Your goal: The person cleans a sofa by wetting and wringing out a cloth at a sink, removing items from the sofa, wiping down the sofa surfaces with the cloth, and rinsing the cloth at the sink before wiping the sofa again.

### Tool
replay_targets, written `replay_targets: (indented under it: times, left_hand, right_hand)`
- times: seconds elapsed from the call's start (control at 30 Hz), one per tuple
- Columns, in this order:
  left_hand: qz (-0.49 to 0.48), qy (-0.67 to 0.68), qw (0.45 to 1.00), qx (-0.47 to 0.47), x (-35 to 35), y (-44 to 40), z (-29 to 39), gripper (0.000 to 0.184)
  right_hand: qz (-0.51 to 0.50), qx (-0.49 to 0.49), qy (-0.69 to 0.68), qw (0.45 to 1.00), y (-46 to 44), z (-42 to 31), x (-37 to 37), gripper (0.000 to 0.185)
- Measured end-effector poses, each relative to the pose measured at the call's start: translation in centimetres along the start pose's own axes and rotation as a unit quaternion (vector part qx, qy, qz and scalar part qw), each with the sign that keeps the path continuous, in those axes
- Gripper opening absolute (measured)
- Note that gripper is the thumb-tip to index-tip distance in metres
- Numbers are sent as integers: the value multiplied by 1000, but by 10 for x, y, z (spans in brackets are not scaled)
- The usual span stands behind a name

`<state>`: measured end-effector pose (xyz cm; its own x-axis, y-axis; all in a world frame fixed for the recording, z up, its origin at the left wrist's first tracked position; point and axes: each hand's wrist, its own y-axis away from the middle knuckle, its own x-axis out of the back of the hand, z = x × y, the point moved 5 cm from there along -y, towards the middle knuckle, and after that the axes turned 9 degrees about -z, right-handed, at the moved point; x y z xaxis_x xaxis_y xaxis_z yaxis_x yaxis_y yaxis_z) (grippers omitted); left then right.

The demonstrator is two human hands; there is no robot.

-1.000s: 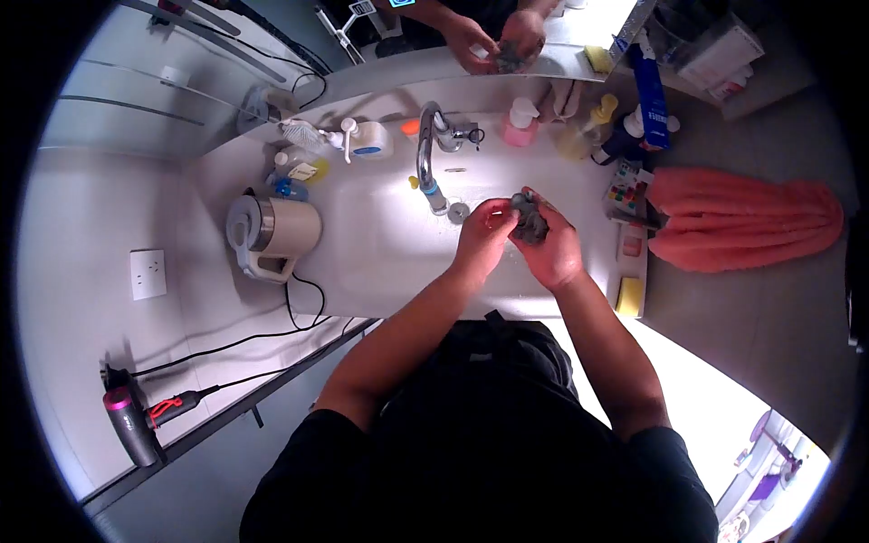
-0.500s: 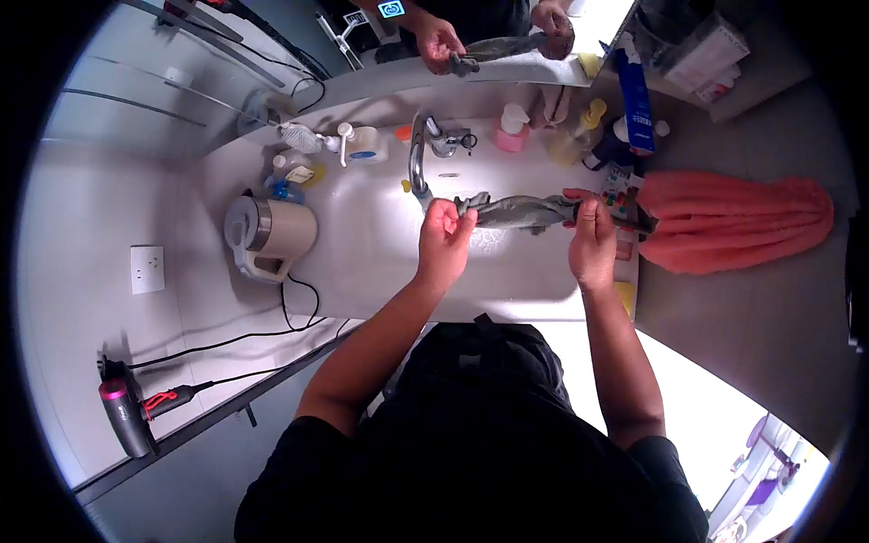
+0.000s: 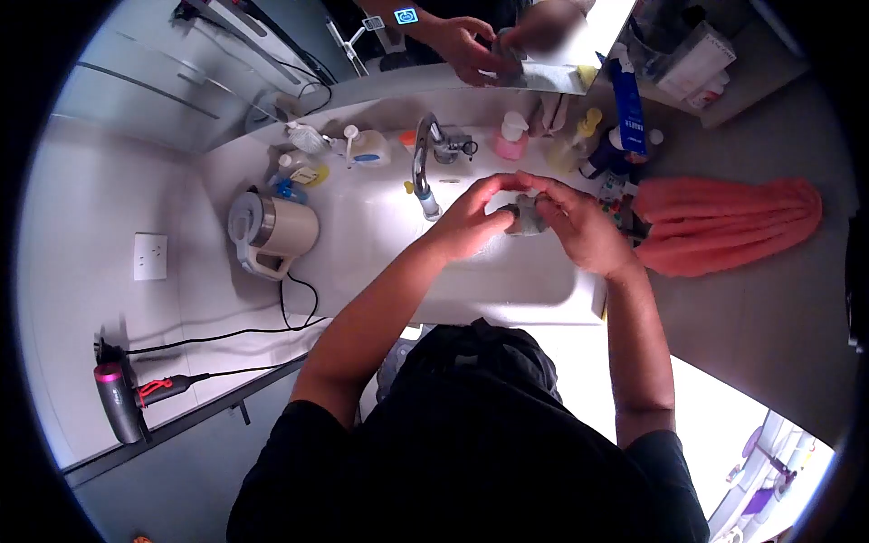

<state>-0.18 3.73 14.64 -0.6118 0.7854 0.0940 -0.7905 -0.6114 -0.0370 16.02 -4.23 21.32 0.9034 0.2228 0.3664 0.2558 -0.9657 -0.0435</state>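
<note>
Above the white sink (image 3: 507,290) a damp-looking grey-green cloth (image 3: 526,217) is bunched up between my two hands. My left hand (image 3: 475,217) curves round it from the left, with the thumb against its side and the fingers arched over it. From the right, my right hand (image 3: 584,228) closes on it, and the fingertips of both hands meet at the top. Part of the cloth is hidden by the fingers. The chrome faucet (image 3: 422,167) is just beyond my left hand, its spout over the basin.
An electric kettle (image 3: 281,226) stands left of the basin, its cord running below. Along the back are a white pump bottle (image 3: 367,147) and a pink pump bottle (image 3: 511,136). A coral towel (image 3: 724,222) hangs at right. A hair dryer (image 3: 118,403) is at lower left.
My hands have come together. The cloth, stretched out and twisted between them before, is now gathered into a small bunch.
</note>
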Motion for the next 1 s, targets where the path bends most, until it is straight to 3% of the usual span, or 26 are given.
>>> replay_targets:
  times: [0.03,0.13,0.17,0.23,0.3,0.43,0.5,0.6,0.67,0.7,0.73,0.77,0.8,0.83,0.93,1.0]
  left_hand:
    - [-69,-4,997,47,-3,-4,-5,41]
    - [-84,-48,993,67,3,-6,-10,33]
    - [-53,-57,997,4,5,-4,-5,28]
    - [-57,-44,997,33,8,1,-3,25]
    - [-39,20,994,97,13,8,-4,21]
    - [20,5,998,52,26,14,3,21]
    - [2,64,998,28,28,19,14,20]
    - [-11,109,994,21,35,21,15,22]
    - [-24,206,978,-3,35,21,30,22]
    - [28,204,978,19,36,24,33,9]
    - [30,204,978,19,39,26,27,9]
    - [48,204,978,-3,46,28,19,14]
    - [67,205,976,-24,52,30,13,24]
    - [75,214,974,-24,52,32,18,39]
    - [98,127,987,18,57,47,2,41]
    - [113,64,991,4,58,55,0,34]
  right_hand:
    - [0,2,1,1000,0,-4,5,36]
    - [-24,-65,80,994,1,-1,13,40]
    - [28,-26,111,993,1,-2,16,37]
    - [81,11,142,986,3,-6,19,35]
    - [72,-154,8,985,7,9,17,35]
    - [46,-152,-27,987,7,27,11,48]
    - [58,52,104,992,-1,12,-1,64]
    - [26,59,74,995,-16,38,-22,76]
    - [30,9,59,998,-21,47,-27,69]
    - [-25,-31,-45,998,-26,68,-32,62]
    - [-80,-71,-148,983,-30,76,-37,56]
    - [-62,-91,-157,981,-25,75,-33,44]
    - [-65,-90,-157,981,-23,84,-32,44]
    - [-31,-106,-145,983,-20,90,-27,46]
    - [10,-129,-77,989,-7,101,-17,52]
    - [38,-105,163,980,-3,99,-7,43]
